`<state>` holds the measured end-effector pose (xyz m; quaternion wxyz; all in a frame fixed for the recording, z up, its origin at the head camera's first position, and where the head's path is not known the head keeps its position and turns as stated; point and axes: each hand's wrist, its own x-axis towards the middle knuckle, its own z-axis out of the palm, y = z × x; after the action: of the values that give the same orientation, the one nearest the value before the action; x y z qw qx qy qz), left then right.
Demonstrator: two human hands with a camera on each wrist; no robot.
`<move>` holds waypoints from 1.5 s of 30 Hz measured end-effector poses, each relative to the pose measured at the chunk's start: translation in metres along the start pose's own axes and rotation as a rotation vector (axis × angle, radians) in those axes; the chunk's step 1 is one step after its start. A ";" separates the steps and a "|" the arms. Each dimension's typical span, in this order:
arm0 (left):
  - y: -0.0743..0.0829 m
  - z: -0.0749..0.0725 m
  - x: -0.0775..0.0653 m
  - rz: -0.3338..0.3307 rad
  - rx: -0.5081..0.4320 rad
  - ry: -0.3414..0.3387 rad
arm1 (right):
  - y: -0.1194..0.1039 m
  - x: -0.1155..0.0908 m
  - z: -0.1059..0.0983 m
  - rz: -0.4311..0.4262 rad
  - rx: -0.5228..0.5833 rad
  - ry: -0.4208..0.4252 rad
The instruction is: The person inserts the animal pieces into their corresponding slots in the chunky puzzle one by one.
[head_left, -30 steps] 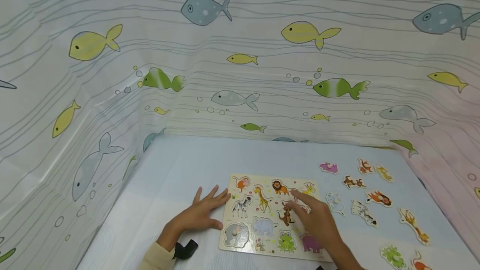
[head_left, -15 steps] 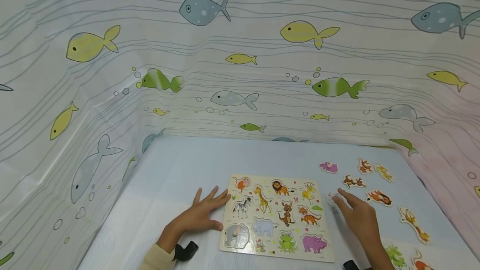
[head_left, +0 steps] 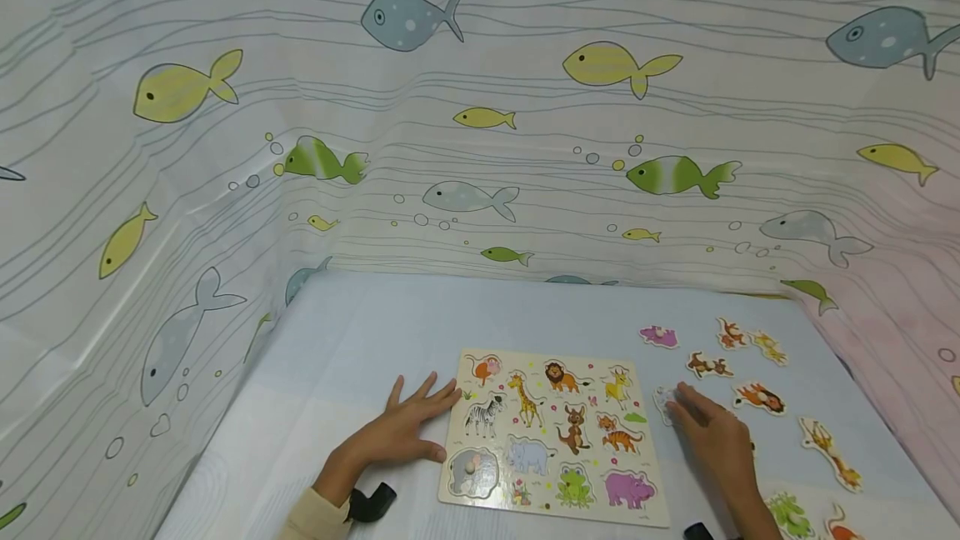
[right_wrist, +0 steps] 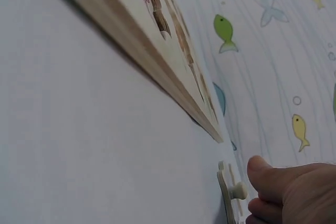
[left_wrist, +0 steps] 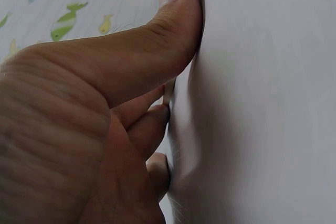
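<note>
A wooden animal puzzle board (head_left: 551, 473) lies flat on the table. My left hand (head_left: 401, 427) rests spread at its left side, with thumb and fingertips against the edge; in the left wrist view the thumb (left_wrist: 176, 19) touches the board's side. An elephant piece (head_left: 472, 473) with a round knob sits in the lower-left recess. Right of the board, my right hand (head_left: 716, 440) hovers over a pale grey-blue animal puzzle piece (head_left: 663, 405), partly covering it. In the right wrist view, thumb and curved fingers stand just apart from that piece's knob (right_wrist: 239, 191).
Several loose pieces lie to the right: a purple hippo (head_left: 658, 337), a lion (head_left: 760, 397), a giraffe (head_left: 831, 452), a frog (head_left: 787, 515) and others. My right hand mostly hides the zebra piece. A fish-print curtain (head_left: 555, 148) surrounds the table.
My right hand has moved right, from above the board to the pale grey-blue piece, uncovering the board's tiger and hippo pictures. My left hand has stayed at the board's edge.
</note>
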<state>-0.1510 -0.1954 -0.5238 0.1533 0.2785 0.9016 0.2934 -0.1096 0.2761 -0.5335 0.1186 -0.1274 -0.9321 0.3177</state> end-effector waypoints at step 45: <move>-0.001 0.000 -0.001 0.010 0.001 0.008 | -0.013 -0.001 0.004 -0.333 -0.036 0.233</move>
<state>-0.1505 -0.1967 -0.5244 0.1480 0.2819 0.9010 0.2947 -0.1120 0.2631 -0.5284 0.2744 -0.0095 -0.9257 0.2601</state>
